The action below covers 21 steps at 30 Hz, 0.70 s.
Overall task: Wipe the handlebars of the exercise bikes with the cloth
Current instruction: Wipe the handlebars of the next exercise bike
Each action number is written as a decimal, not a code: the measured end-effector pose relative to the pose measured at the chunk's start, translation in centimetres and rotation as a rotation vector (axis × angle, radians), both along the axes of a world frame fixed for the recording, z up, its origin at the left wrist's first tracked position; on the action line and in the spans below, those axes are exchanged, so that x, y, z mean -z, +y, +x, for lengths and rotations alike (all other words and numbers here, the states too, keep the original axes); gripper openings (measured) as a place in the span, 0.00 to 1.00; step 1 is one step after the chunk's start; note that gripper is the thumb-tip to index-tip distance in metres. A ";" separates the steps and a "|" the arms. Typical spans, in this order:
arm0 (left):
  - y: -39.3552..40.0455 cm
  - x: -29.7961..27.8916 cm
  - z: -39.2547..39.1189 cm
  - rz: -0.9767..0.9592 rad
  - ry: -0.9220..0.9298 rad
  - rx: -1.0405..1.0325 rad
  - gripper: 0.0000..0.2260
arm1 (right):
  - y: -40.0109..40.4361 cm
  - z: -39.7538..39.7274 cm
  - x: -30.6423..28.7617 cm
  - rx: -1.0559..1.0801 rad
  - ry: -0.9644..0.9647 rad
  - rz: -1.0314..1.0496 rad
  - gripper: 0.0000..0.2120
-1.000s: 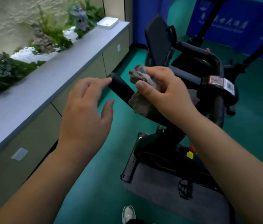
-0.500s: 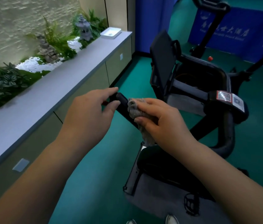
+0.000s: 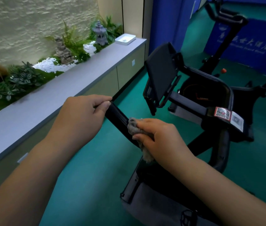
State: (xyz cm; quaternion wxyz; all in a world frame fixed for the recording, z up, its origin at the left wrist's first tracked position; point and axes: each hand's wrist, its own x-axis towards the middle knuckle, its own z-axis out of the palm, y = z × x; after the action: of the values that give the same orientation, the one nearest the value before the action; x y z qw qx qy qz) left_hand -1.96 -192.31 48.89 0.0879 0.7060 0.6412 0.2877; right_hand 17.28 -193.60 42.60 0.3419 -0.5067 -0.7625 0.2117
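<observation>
A red-bordered QR-code label [image 3: 222, 112] and a white sticker [image 3: 236, 121] beside it sat on the black exercise bike [image 3: 210, 101]; neither could be read. White characters ran across the blue banner [image 3: 243, 44] behind a second bike [image 3: 223, 18], too blurred to make out.

The left hand [image 3: 81, 118] had its grip closed around the near end of the black handlebar [image 3: 116, 115], fingers curled over the top and thumb against the side. The right hand [image 3: 160, 139] gripped the grey cloth [image 3: 133, 128], bunched and wrapped over the bar just beside the left hand, a tail of cloth hanging below the palm.

Half a second earlier the left hand's fingers lay over the bar's tip with the cloth close against them; now a bare stretch of bar showed between the hands, and the cloth sat lower along it. The view had also shifted, bringing the tablet holder [image 3: 160, 74] more central.

On the left, a grey bench [image 3: 47, 101] carried a white tray [image 3: 125, 39] beside a planter with a stone lantern [image 3: 100, 33].
</observation>
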 end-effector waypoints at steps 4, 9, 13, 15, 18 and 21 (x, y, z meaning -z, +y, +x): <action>0.1 0.0 -0.2 -0.026 -0.034 -0.011 0.11 | 1.3 -1.3 -1.1 -0.046 0.090 -0.065 0.11; 0.0 0.3 -0.2 -0.021 -0.042 -0.014 0.11 | 2.6 -3.5 -2.2 -0.079 0.177 -0.043 0.12; 0.0 0.5 -0.2 -0.025 -0.068 -0.018 0.11 | 1.5 -1.7 -0.8 -0.067 0.075 -0.090 0.13; -0.1 0.7 -0.3 -0.022 -0.086 -0.012 0.11 | 0.8 -1.1 -0.5 -0.040 0.058 -0.065 0.13; -0.2 0.9 -0.3 -0.031 -0.095 0.003 0.13 | 1.6 -2.1 -1.2 -0.014 0.119 -0.043 0.14; -0.5 0.9 -0.8 -0.030 -0.080 0.053 0.14 | 3.0 -4.5 -2.8 -0.060 0.169 0.054 0.17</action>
State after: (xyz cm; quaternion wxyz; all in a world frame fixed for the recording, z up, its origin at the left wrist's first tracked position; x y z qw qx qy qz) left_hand -2.80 -192.83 47.99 0.1315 0.7091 0.6225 0.3038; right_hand 12.80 -190.63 45.38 0.4121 -0.4544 -0.7514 0.2431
